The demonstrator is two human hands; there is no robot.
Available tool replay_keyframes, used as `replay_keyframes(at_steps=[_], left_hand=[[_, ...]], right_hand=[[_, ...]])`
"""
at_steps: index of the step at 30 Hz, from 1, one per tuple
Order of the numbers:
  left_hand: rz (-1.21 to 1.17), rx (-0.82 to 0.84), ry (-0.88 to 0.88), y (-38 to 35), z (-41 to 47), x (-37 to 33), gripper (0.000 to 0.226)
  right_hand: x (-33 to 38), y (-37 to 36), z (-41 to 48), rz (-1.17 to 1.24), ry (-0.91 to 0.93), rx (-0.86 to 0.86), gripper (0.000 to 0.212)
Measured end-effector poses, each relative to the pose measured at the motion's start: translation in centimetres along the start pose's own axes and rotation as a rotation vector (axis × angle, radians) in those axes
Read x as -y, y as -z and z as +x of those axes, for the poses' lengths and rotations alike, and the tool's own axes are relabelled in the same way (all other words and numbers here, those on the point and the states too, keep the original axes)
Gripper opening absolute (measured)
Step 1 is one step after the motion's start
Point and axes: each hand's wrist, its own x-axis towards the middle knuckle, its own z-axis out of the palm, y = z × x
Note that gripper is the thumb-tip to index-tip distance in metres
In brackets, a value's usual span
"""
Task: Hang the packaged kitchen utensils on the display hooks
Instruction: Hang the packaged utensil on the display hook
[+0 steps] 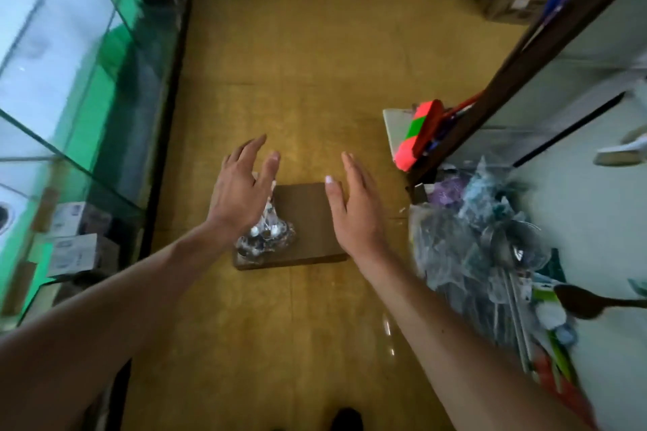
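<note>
The clear bag of utensils (266, 238) lies on the left part of a flat brown cardboard piece (308, 217), which is on the yellow floor (297, 80) in the middle of the view. The bag is partly covered by the left hand (241, 192); its visible lower end, with shiny metal heads inside, shows at about 5 o'clock from this hand. From the right hand (357, 210) the bag is at about 8 o'clock, apart from it. Both arms are stretched forward and down, with the backs of the hands toward the camera. The left hand has its fingers straight and spread, and the thumb points to 1 o'clock. The right hand is also flat, its fingers close together and straight, over the right part of the cardboard. Neither hand grips anything; I cannot tell if they touch the bag or the cardboard. At 3 o'clock from the cardboard a heap of packaged utensils (483, 231) lies against a cabinet. At 9 o'clock stands a glass case (70, 108) with green inside.
</note>
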Motion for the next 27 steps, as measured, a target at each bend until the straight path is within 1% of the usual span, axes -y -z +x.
replay_keyframes(at_steps=[4, 9, 14, 18, 22, 27], left_hand=[[0.033, -0.018, 0.045, 0.9, 3.1, 3.0, 0.057], [0.058, 0.01, 0.098, -0.2, 8.8, 6.7, 0.059], [0.069, 0.038, 0.137, -2.4, 16.3, 8.2, 0.058], [0.08, 0.09, 0.194, -4.4, 19.7, 10.8, 0.06], [0.108, 0.135, 0.274, -7.0, 20.9, 16.0, 0.061], [0.164, 0.246, 0.337, -12.1, 20.1, 24.0, 0.061]], right_hand=[[0.2, -4.5, 3.7, 0.043, -0.002, 0.033, 0.068], [-1.0, -9.0, 9.6, 0.137, -0.063, 0.083, 0.059], [-3.7, -12.9, 16.7, 0.137, -0.11, 0.093, 0.059], [-5.7, -15.8, 20.7, 0.132, -0.12, 0.124, 0.058], [-8.2, -20.7, 22.5, 0.117, -0.14, 0.178, 0.059], [-12.8, -27.8, 21.6, 0.104, -0.174, 0.234, 0.062]])
